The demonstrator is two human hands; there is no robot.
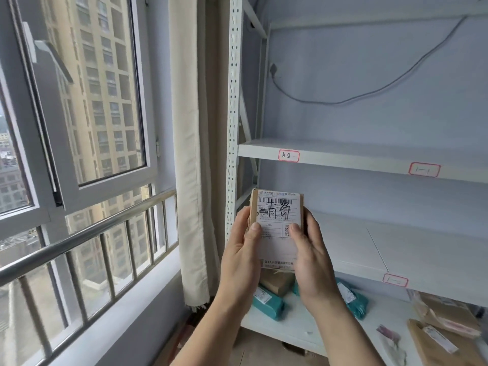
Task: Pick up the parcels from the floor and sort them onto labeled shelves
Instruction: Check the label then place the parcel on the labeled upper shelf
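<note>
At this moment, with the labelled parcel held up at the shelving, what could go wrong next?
1. The parcel is pinched only at its side edges by the left hand and right hand; it could slip.
2. The shelf tags are small and faint, so a mis-sort seems possible.
3. A drop would likely land on the teal parcels below.

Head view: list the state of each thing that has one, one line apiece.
Cardboard parcel: held upright, label toward camera.
Left hand: gripping the parcel's left edge.
Right hand: gripping its right edge.
Window: sash swung open.
Curtain: drawn aside.
Middle shelf: bare, labels on its edge.
Bottom shelf: holds teal and brown parcels.
</note>
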